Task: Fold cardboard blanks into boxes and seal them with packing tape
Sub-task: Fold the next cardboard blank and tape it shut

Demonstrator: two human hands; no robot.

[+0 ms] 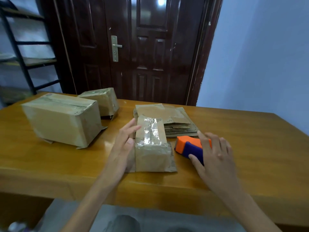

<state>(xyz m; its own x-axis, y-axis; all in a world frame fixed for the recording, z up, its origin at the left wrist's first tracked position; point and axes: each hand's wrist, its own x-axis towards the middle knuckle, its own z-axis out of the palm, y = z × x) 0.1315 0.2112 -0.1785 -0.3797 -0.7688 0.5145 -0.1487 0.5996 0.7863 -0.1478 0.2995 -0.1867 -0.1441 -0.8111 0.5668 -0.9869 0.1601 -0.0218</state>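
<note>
While the left hand [122,144] lies flat-fingered against the side of the small taped box [151,144] at the table's [50,164] near middle, seemingly to steady it, the right hand [212,153] rests with relaxed fingers over the orange-and-blue tape dispenser [189,145] just beside it, probably kept within reach for the next seal.

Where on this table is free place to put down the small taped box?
Bare wood lies right of the tape dispenser and flat blanks, and along the near edge before the large box. The table is crowded between that box, the back box and the small box.
</note>
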